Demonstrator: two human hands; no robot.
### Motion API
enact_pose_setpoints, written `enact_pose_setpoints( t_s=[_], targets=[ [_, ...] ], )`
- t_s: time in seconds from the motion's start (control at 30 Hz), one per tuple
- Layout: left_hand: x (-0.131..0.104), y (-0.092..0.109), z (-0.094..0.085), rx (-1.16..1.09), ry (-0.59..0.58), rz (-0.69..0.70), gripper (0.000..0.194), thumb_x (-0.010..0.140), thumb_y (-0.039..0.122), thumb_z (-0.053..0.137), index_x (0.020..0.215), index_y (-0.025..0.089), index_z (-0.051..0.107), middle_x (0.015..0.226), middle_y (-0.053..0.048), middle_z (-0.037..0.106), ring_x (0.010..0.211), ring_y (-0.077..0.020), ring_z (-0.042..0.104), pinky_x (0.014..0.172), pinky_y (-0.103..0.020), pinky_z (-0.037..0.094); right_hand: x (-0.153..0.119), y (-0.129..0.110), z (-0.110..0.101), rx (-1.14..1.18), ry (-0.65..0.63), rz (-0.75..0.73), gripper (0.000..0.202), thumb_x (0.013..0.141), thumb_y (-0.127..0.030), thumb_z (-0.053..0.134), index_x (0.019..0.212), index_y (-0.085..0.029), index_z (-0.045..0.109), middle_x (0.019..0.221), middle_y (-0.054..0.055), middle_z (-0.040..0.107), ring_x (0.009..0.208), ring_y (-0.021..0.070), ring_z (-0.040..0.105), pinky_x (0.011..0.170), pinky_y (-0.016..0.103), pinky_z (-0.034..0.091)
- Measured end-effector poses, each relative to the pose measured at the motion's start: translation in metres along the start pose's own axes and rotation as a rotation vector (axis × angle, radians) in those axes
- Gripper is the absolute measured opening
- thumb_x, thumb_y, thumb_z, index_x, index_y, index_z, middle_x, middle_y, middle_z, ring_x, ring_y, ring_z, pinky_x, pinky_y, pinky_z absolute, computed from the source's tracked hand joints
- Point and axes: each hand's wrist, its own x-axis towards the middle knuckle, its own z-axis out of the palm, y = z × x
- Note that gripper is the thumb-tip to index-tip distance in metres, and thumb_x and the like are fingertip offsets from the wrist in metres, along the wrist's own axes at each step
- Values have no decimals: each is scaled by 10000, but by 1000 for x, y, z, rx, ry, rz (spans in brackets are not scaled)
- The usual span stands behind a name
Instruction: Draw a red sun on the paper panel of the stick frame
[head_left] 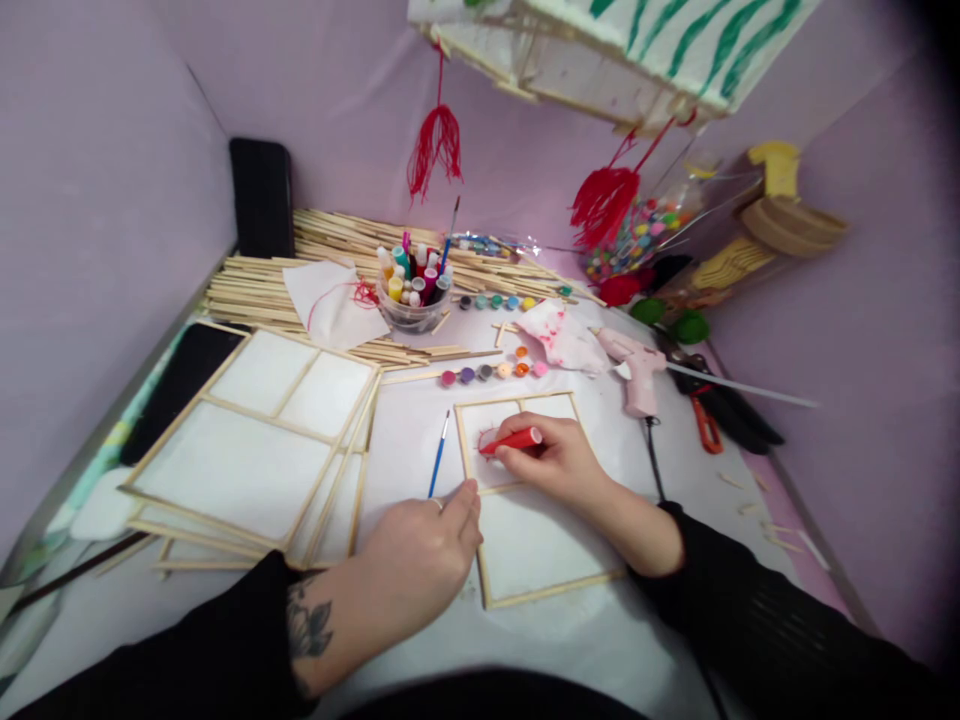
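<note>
My right hand [559, 455] is closed around a red marker [517, 440], its tip end over the upper-left pane of a white panel framed with thin wooden sticks [547, 545]. Fine red lines show on that pane beside the marker. My left hand [424, 550] has its fingers curled together, with the fingertips at the panel's left rail, holding that edge; the undersides of these fingers are hidden. Just beyond my left hand lies a thin blue paintbrush [439, 455]. To its left, several similar framed panels [232, 450] are stacked askew.
A clear tub of markers [414, 315] stands behind, near bundles of wooden sticks [255, 290] and small paint pots [485, 372]. A pink glue gun [637, 370] and black-handled pliers [720, 405] lie right. Red tassels [604, 205] hang from a decorated lantern-like box [600, 60] overhead.
</note>
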Motion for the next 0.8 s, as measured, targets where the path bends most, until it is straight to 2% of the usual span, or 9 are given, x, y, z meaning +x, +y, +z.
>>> enact_pose_setpoints(
  t_s=[0.1,0.27,0.37,0.43,0.47,0.57,0.63,0.8],
  targets=[
    [0,0,1,5,8,-1,270,937,96,396,1020,51,649,1103,-178,680,613,-188,657,484,-308,525,-3,3,-3,57,50,32,57,734,-176,637,777,-201,664,769,20,713,693,170,648,657,286,498],
    [-2,0,1,4,-4,1,265,951,129,400,1045,62,638,1148,-184,662,624,-190,666,497,-312,536,-4,11,-13,312,460,36,27,676,-203,630,689,-217,611,638,-5,572,565,144,510,535,281,416],
    [-2,0,1,-11,-13,-6,282,962,140,379,1045,52,634,1130,-195,665,598,-186,663,495,-316,539,2,11,-17,387,572,95,83,724,-248,567,651,-229,536,528,-32,439,451,117,386,434,256,314],
    [-3,-1,2,-24,-24,-6,300,970,148,359,1057,53,631,1139,-206,656,615,-188,669,509,-312,543,4,9,-17,388,551,130,122,756,-284,550,656,-233,501,497,-50,395,415,107,349,409,245,286],
    [-3,-1,3,-27,-29,-7,299,971,152,361,1064,58,629,1148,-208,651,626,-189,673,518,-311,545,5,7,-17,375,504,132,120,757,-290,562,668,-230,508,506,-48,422,421,107,373,416,242,305],
    [-3,-1,4,-24,-49,-16,261,959,162,409,1083,82,624,1167,-192,646,643,-185,678,538,-308,550,2,1,-14,262,250,111,85,716,-272,641,708,-207,587,597,-21,565,505,119,490,478,246,386],
    [-2,-1,4,-10,-64,-21,238,947,172,450,1087,92,625,1173,-183,647,649,-186,679,542,-309,552,0,-1,-10,157,121,103,80,705,-259,668,715,-191,625,615,-15,602,541,123,520,506,244,404],
    [1,1,2,-8,-109,-29,243,946,163,447,1068,92,645,1180,-182,642,654,-188,680,557,-317,561,-2,0,-2,36,74,88,82,740,-253,655,720,-174,648,596,-20,626,519,103,516,504,223,404]
  ],
)
